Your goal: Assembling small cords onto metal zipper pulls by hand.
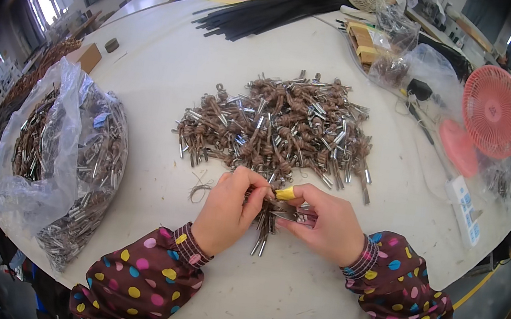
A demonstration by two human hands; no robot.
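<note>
My left hand (233,205) is closed in a pinch on a brown knotted cord, mostly hidden between the fingers. My right hand (331,225), with yellow tape around a finger, is closed around small metal thread snips (287,212). The snips' blades point left, close to my left fingertips. Directly beyond both hands spreads a large pile of brown knotted cords (287,121) with silver metal tips. Under my fingers, several metal-tipped cord ends (263,231) hang toward me. A loose tangle of thin thread (201,190) lies left of my left hand.
A clear plastic bag (43,156) full of similar cords stands at the left of the white table (289,295). Black strips (276,12) lie at the far side. To the right are a pink fan (494,111), a white power strip (463,208) and a cable.
</note>
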